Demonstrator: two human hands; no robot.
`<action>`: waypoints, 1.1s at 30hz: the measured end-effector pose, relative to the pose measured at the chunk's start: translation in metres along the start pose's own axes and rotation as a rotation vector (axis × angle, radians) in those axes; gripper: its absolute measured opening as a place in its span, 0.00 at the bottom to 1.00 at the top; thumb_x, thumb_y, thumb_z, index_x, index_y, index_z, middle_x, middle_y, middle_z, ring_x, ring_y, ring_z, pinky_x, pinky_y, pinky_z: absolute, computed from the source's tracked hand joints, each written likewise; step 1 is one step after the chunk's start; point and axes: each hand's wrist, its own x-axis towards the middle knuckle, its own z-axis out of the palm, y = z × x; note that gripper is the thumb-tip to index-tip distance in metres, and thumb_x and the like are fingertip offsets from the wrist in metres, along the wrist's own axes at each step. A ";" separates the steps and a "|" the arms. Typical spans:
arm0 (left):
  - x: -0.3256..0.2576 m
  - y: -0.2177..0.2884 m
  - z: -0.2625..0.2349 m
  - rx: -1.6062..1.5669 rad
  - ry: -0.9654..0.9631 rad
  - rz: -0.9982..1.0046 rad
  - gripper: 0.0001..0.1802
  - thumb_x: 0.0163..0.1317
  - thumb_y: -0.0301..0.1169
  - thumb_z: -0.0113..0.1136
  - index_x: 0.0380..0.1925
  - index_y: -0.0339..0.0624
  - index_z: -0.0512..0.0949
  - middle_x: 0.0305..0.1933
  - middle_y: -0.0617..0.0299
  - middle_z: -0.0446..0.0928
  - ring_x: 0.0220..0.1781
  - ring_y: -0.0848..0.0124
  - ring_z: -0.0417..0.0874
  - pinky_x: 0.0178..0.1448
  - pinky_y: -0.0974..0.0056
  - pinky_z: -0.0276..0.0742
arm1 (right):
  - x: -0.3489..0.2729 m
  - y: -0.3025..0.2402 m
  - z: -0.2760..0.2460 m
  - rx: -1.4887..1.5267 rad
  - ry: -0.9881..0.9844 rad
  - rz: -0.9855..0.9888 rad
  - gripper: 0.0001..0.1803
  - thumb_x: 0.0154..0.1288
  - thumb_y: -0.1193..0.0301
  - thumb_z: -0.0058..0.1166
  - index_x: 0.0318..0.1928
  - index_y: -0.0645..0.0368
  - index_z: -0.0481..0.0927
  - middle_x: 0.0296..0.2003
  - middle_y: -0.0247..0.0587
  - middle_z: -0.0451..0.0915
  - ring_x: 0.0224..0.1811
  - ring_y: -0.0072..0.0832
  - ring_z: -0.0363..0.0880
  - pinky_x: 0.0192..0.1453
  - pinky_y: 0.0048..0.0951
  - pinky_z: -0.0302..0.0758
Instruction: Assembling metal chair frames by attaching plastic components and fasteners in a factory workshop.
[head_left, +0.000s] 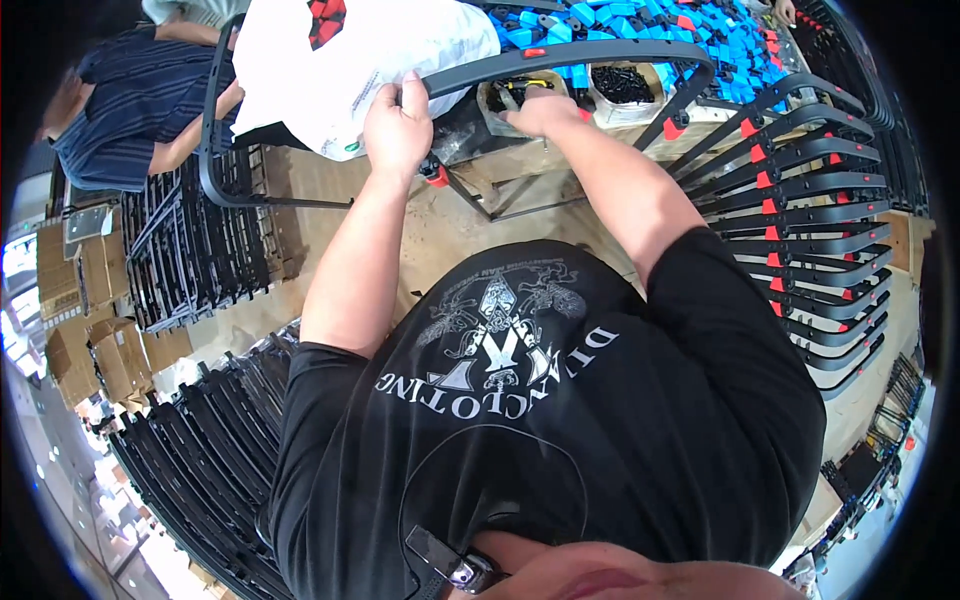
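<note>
While the person's left hand [399, 128] was closed around the bar of a curved dark frame [570, 55], the right hand [545, 112] reached, fingers partly curled, over a bin [493, 124] of small parts; I could not tell whether it held anything. The frame arched rightward from the left hand, between the person and heaped blue pieces [690, 40].

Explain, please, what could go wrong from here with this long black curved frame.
The long black curved frame might tilt or slip, as only the left hand grips it. The right hand, at the pale open container of small dark parts, might tip it. The frame might also scatter the heaped blue angular plastic pieces if it swings.
</note>
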 end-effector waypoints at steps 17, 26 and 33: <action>-0.090 -0.026 -0.019 -0.169 -0.074 0.342 0.21 0.70 0.38 0.63 0.54 0.32 0.76 0.47 0.51 0.80 0.49 0.63 0.81 0.55 0.62 0.76 | -0.109 0.067 0.030 1.190 -0.340 -0.278 0.11 0.72 0.63 0.58 0.34 0.53 0.72 0.26 0.29 0.70 0.25 0.18 0.68 0.29 0.26 0.67; -0.130 -0.031 0.048 -1.129 -0.637 -0.389 0.24 0.78 0.31 0.50 0.69 0.34 0.61 0.56 0.50 0.80 0.57 0.62 0.83 0.62 0.58 0.80 | -0.144 0.054 0.058 1.171 -0.379 -0.468 0.10 0.74 0.65 0.58 0.38 0.55 0.73 0.28 0.29 0.73 0.30 0.19 0.71 0.38 0.26 0.71; -0.127 -0.093 0.020 -0.961 -0.242 -0.212 0.10 0.79 0.30 0.47 0.54 0.39 0.65 0.40 0.55 0.80 0.39 0.68 0.83 0.46 0.60 0.83 | -0.143 0.066 0.091 1.023 -0.017 -0.464 0.15 0.72 0.65 0.60 0.51 0.61 0.77 0.33 0.28 0.77 0.34 0.17 0.71 0.41 0.26 0.73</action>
